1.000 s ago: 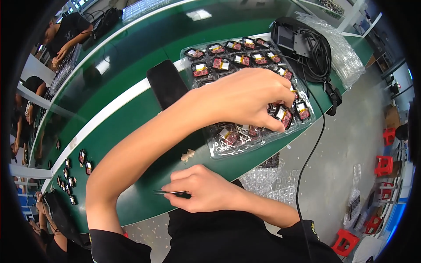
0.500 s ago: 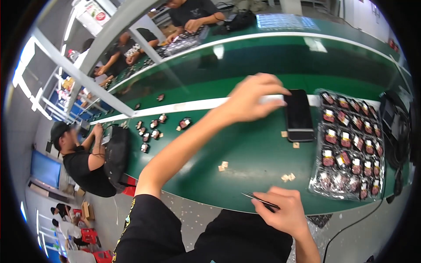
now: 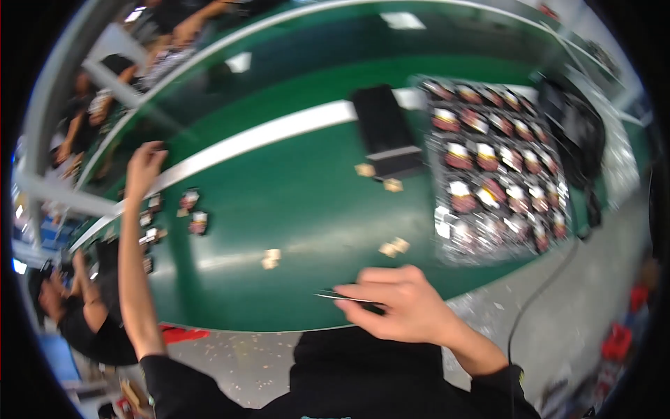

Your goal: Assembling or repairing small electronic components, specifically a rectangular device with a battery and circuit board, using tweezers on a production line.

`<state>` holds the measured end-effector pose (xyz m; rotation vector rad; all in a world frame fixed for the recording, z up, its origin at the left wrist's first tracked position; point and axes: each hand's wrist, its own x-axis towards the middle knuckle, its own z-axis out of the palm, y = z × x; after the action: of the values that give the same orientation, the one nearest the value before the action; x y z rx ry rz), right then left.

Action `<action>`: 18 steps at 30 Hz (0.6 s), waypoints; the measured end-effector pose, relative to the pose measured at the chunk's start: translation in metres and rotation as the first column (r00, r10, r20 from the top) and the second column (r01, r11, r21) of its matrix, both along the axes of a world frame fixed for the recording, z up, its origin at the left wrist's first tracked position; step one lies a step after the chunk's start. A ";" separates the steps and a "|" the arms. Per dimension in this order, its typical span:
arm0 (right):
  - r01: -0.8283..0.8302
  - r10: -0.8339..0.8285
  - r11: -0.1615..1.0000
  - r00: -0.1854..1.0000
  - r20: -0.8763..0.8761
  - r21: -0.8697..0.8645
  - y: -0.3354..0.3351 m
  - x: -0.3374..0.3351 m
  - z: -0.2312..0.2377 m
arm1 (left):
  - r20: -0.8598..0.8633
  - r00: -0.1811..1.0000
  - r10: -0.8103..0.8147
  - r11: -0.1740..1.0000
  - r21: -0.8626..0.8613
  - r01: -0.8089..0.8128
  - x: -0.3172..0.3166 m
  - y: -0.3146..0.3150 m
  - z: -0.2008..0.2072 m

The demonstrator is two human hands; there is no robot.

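Note:
My right hand point(image 3: 401, 304) holds a pair of tweezers point(image 3: 342, 297) above the near edge of the green bench, tips pointing left. My left hand point(image 3: 145, 167) is stretched to the far left, past the white strip, its fingers drawn together at a small dark part point(image 3: 161, 146); motion blur hides the grip's detail. Below that hand lie several small black parts with white labels and reddish-brown sides, among them one part point(image 3: 198, 223) and another part point(image 3: 188, 198). Small pale pieces point(image 3: 271, 258) lie mid-bench, with more pale pieces point(image 3: 394, 247) beyond my right hand.
A clear plastic tray point(image 3: 447, 253) filled with rows of the labelled parts stands at the right. Left of it lies a black phone-like slab point(image 3: 382, 120) across the white strip point(image 3: 279, 130). A black bag-like object with a cable point(image 3: 579, 126) sits at far right. Co-workers sit at left.
My left hand has swung from beside the black slab to the far left. The view has turned, shifting the bench contents leftward. My right hand keeps the tweezers.

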<state>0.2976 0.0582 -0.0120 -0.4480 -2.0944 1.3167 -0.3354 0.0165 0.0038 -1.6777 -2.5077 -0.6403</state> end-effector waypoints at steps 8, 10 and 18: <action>0.116 -0.125 0.987 0.990 -0.067 -0.113 0.004 0.000 0.003 | 0.231 0.641 -0.732 0.663 0.023 0.749 0.326 0.025 0.032; 0.134 -0.140 0.987 0.988 -0.061 -0.094 0.007 0.003 0.007 | 0.197 0.572 -0.796 0.587 0.022 0.809 0.348 0.016 0.018; 0.153 -0.149 0.984 0.988 0.051 -0.088 0.010 0.005 0.010 | 0.280 0.641 -0.715 0.683 0.083 0.726 0.350 0.010 0.001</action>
<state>0.3025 0.0681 -0.0025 -0.6676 -1.9985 1.3276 0.0146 0.0260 0.0051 -2.8111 -1.8880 -0.9436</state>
